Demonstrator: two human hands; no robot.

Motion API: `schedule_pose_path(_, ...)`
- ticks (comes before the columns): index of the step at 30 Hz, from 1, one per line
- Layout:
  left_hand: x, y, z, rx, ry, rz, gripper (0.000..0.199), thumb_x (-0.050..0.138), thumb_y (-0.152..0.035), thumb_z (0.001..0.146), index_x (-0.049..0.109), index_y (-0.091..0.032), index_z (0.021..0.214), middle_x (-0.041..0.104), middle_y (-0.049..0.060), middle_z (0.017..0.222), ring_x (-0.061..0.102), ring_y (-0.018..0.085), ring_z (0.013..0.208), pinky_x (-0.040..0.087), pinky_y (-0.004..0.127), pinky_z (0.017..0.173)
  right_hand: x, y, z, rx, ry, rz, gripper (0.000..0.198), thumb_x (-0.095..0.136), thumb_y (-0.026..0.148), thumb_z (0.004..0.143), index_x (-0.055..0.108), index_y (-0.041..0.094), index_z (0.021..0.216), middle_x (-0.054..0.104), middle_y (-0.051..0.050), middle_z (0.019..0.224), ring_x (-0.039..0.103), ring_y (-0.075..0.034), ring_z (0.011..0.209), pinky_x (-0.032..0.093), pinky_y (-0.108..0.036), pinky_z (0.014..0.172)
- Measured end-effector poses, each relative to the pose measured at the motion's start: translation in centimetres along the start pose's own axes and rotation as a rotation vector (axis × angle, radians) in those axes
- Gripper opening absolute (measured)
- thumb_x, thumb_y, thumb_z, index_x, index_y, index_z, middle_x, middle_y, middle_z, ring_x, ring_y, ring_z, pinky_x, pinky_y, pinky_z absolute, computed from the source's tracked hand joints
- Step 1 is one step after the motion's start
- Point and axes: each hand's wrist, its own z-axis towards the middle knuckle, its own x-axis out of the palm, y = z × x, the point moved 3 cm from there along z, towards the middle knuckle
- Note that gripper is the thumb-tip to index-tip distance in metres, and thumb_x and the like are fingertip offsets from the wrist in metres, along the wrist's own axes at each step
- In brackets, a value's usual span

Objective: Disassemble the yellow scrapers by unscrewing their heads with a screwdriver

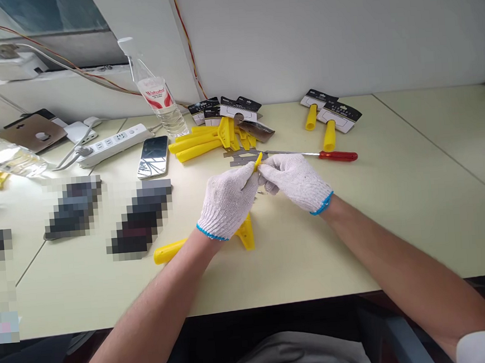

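Just a yellow piece [258,161] between gloved hands [230,199] [296,178]

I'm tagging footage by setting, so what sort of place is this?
Probably an indoor office-style desk serving as a light workbench: a power strip lies on it, along with a bunch of yellow handles and a red-handled tool.
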Motion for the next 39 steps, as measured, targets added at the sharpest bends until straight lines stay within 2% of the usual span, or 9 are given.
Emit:
schedule_pose_path(5,0.3,-0.4,-0.2,0.055,0.037,0.150,0.025,0.050,-0.020,0.105,0.070,-0.017,0.091,0.072,0.002,0.076,0.065,0.014,0.067,0.043,0.026,0.062,0.4,0.1,-0.3,-0.019,-0.052,-0.084,0.030,0.065,0.031,0.098,0.060,0.021,0.071,0.067,-0.004,0.066,0.061,-0.016,0.063,0.050,-0.028,0.059)
schedule_pose_path(8,0.7,-0.7,-0.3,0.052,0.118,0.245,0.021,0.049,-0.019,0.105,0.070,-0.015,0.101,0.073,0.005,0.080,0.067,0.017,0.070,0.043,0.027,0.060,0.8,0.0,-0.4,-0.036,-0.097,-0.136,0.030,0.060,0.025,0.097,0.056,0.023,0.068,0.067,-0.005,0.070,0.061,-0.019,0.071,0.047,-0.030,0.063)
schedule_pose_path(11,1.1,-0.8,-0.3,0.017,0.164,0.267,0.020,0.051,-0.016,0.103,0.068,-0.014,0.111,0.075,0.008,0.087,0.070,0.020,0.075,0.046,0.027,0.062,1.1,-0.3,-0.4,-0.050,-0.114,-0.169,0.032,0.055,0.020,0.097,0.051,0.023,0.065,0.065,-0.006,0.073,0.060,-0.021,0.074,0.045,-0.032,0.068)
schedule_pose_path(17,1.5,-1.1,-0.4,-0.029,0.172,0.284,0.022,0.049,-0.016,0.103,0.069,-0.014,0.111,0.075,0.008,0.085,0.070,0.022,0.073,0.044,0.030,0.060,1.2,-0.6,-0.1,-0.034,-0.130,-0.177,0.030,0.052,0.016,0.095,0.048,0.023,0.066,0.064,-0.006,0.074,0.058,-0.020,0.075,0.042,-0.032,0.068)
schedule_pose_path(20,1.2,-1.1,-0.1,-0.032,0.110,0.243,0.022,0.049,-0.017,0.104,0.071,-0.015,0.100,0.074,0.005,0.080,0.068,0.019,0.070,0.041,0.029,0.058,1.0,-0.5,0.0,-0.019,-0.110,-0.151,0.028,0.053,0.017,0.096,0.052,0.023,0.068,0.067,-0.006,0.075,0.059,-0.020,0.075,0.042,-0.030,0.065)
schedule_pose_path(23,0.6,-0.6,0.1,-0.087,0.057,0.106,0.027,0.050,-0.019,0.103,0.069,-0.017,0.084,0.071,0.002,0.071,0.064,0.015,0.064,0.039,0.027,0.059,0.7,-0.2,0.0,-0.003,-0.053,-0.104,0.028,0.052,0.019,0.098,0.058,0.021,0.071,0.070,-0.006,0.074,0.060,-0.017,0.070,0.044,-0.028,0.061)
schedule_pose_path(27,0.1,0.2,0.2,-0.147,0.028,-0.035,0.028,0.052,-0.018,0.100,0.069,-0.020,0.078,0.065,-0.001,0.062,0.060,0.012,0.056,0.039,0.025,0.056,0.5,-0.2,0.0,0.051,0.008,-0.033,0.029,0.051,0.024,0.101,0.067,0.019,0.077,0.073,-0.004,0.076,0.058,-0.012,0.060,0.044,-0.025,0.056)
schedule_pose_path(34,0.4,0.3,-0.1,-0.017,0.008,0.015,0.024,0.054,-0.019,0.103,0.075,-0.019,0.090,0.071,0.000,0.072,0.063,0.012,0.062,0.040,0.025,0.061,0.7,-0.8,0.2,0.061,0.000,0.037,0.028,0.058,0.024,0.100,0.062,0.019,0.072,0.065,0.000,0.065,0.055,-0.010,0.056,0.042,-0.023,0.054)
schedule_pose_path(39,1.0,-0.2,-0.2,0.024,0.107,0.197,0.024,0.050,-0.017,0.102,0.072,-0.016,0.094,0.072,0.005,0.075,0.064,0.017,0.064,0.039,0.028,0.058,1.0,-0.5,0.0,0.005,-0.035,-0.127,0.035,0.055,0.018,0.098,0.050,0.021,0.063,0.058,0.002,0.061,0.049,-0.011,0.057,0.036,-0.026,0.055)
